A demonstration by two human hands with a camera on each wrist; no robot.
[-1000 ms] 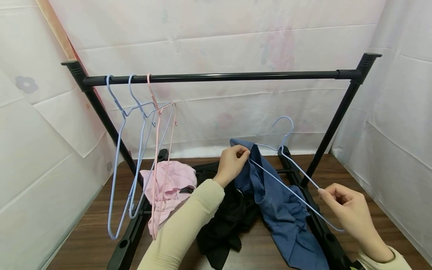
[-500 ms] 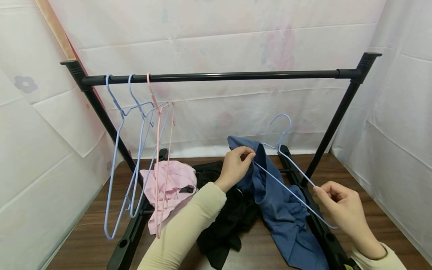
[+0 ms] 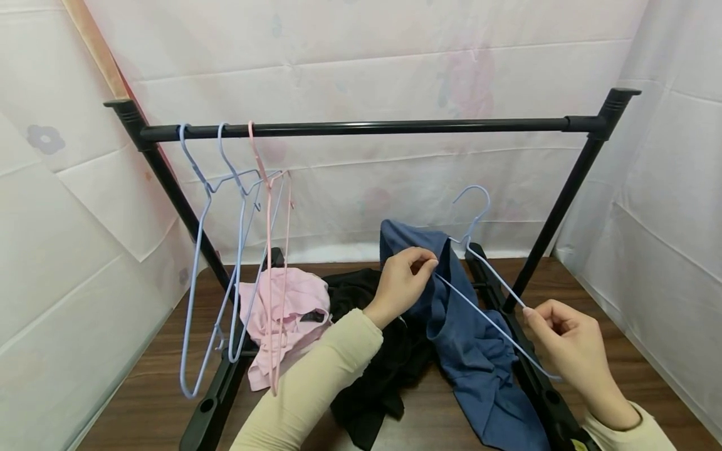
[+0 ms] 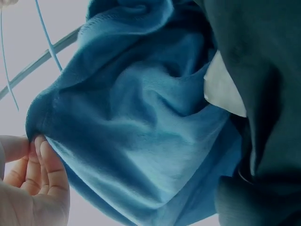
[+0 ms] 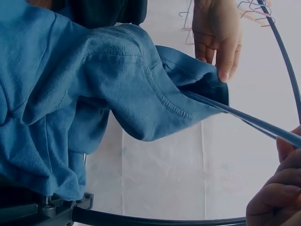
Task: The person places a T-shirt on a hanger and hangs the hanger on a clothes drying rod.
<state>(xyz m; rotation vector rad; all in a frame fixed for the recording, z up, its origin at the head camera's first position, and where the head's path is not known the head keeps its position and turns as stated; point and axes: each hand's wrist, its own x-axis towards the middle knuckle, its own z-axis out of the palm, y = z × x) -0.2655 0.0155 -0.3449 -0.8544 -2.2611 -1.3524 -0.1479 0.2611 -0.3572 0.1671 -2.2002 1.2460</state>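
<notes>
A blue garment [image 3: 470, 357] lies partly on the wooden surface, its upper part raised by my left hand [image 3: 402, 283]. Thumb and fingertips of that hand pinch the edge of its opening. My right hand [image 3: 572, 354] pinches one sloping arm of a light blue hanger [image 3: 497, 326]. The hanger's other end runs into the garment's opening, as the right wrist view also shows, and is hidden by the cloth. The hook points up, free of the rail. In the left wrist view, the blue cloth [image 4: 141, 122] hangs in folds from the left hand's fingertips.
A black rack's rail [image 3: 395, 128] spans the back. Two blue hangers [image 3: 185, 338] and a pink hanger [image 3: 269, 250] hang at its left. A pink garment [image 3: 287, 300] and a black garment [image 3: 372, 388] lie on the wooden surface [image 3: 141, 401] between the rack's feet.
My left hand has moved right, drawing the garment's opening further along the hanger toward its hook. The right hand has shifted slightly left, and the hook stands a little higher.
</notes>
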